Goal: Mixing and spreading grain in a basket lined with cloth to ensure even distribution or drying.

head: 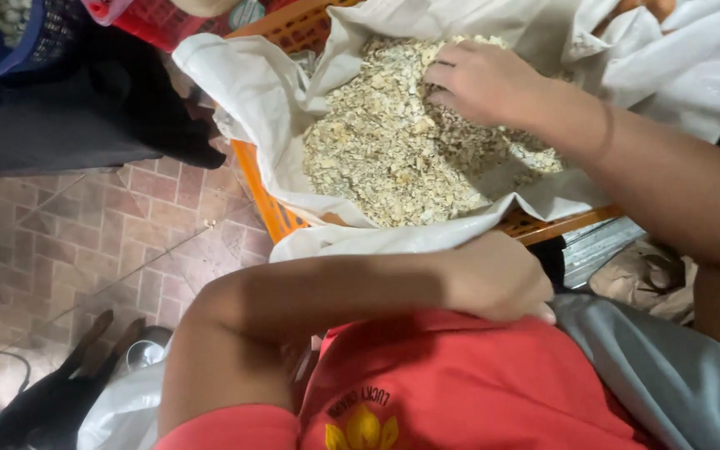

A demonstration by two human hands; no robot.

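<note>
A heap of pale, dry flakes [393,150] lies in a white cloth [252,79] that lines an orange plastic crate [264,200]. My right hand [481,79] reaches in from the right and rests on the top of the heap, its fingers curled into the flakes. My left arm is bent across the bottom of the view. My left hand [502,279] sits just below the cloth's near edge, against my red shirt [460,375]. Its fingers are tucked under and hidden.
Brown tiled floor [85,242] spreads to the left. A dark cloth [68,108], a blue basket [10,33] and a red crate [156,21] sit at the top left. Grey fabric [668,367] and a crumpled tan bag [647,279] lie at the right.
</note>
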